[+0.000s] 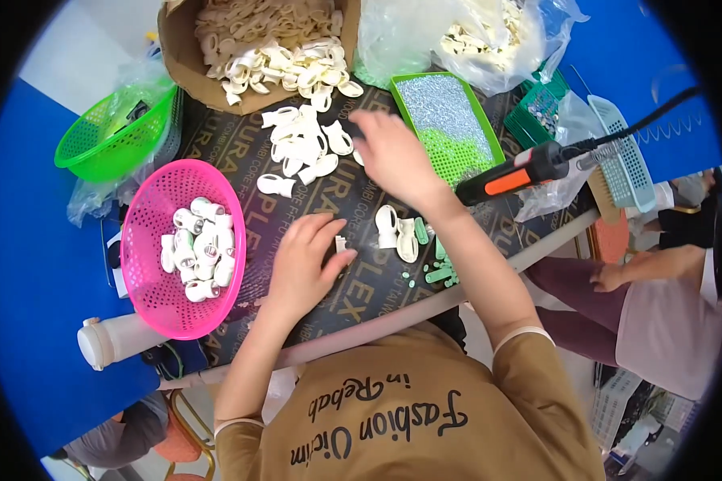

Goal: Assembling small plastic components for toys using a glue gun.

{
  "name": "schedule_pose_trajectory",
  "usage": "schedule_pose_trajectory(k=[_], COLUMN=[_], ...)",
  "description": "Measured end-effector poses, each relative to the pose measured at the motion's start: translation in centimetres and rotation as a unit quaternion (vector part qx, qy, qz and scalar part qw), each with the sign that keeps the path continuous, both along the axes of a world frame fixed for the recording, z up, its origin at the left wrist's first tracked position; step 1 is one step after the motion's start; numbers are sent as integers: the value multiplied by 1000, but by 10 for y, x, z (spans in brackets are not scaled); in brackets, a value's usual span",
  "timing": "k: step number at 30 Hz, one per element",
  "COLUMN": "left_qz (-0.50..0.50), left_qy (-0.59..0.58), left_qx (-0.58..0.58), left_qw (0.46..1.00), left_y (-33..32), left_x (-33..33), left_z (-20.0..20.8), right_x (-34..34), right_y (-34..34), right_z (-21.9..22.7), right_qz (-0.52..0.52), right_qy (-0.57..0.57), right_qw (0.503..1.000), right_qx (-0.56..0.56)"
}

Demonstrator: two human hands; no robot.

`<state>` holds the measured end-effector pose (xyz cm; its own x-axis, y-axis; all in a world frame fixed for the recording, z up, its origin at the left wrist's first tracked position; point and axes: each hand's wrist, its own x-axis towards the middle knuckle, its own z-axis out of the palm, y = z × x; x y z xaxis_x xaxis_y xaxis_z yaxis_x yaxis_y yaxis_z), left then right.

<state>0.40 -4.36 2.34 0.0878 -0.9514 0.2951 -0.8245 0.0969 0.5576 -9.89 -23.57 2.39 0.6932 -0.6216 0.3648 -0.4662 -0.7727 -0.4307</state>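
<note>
My left hand [303, 260] is low over the dark patterned board, its thumb and forefinger curved around a small white plastic part [341, 243]. To the right, my right hand [397, 156] stretches over the board with its fingers apart. Its fingertips are beside a loose pile of white plastic shell-shaped parts [299, 144], and one part shows partly under the hand. Between my forearms lie a few more white shell pieces [387, 226]. Next to them are light green strips [439, 275] and tiny green bits.
A pink basket [140, 276] holds several assembled white parts at left, with a green basket [84, 144] behind. A cardboard box [176, 56] spills parts at the back. A green tray [496, 144] of small beads and a black-orange corded tool [513, 174] are right. Another person [658, 297] is nearby.
</note>
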Motion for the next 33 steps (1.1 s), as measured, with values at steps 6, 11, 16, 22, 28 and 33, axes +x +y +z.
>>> schedule_pose_trajectory(k=[6,11,16,22,28,33], left_qz=[-62,-26,20,30,-64,-74], left_qy=[-91,-51,109,358,773,801], left_qx=[61,69,19,44,110,92], left_qw=[992,996,994,932,621,587], left_y=[-5,-13,2,1,-2,-1], left_x=[-10,6,22,28,41,41], left_z=[-34,-39,-34,-43,-38,-41], right_x=[-11,0,17,52,59,55], right_y=[16,1,-5,-2,-18,-25], right_z=[-32,-37,-34,-31,-38,-35], right_qz=[-31,-5,-64,-9,5,-2], right_qy=[148,99,-26,-53,-58,-30], right_qw=[986,993,998,998,998,997], right_qx=[-73,-56,-9,-25,-19,68])
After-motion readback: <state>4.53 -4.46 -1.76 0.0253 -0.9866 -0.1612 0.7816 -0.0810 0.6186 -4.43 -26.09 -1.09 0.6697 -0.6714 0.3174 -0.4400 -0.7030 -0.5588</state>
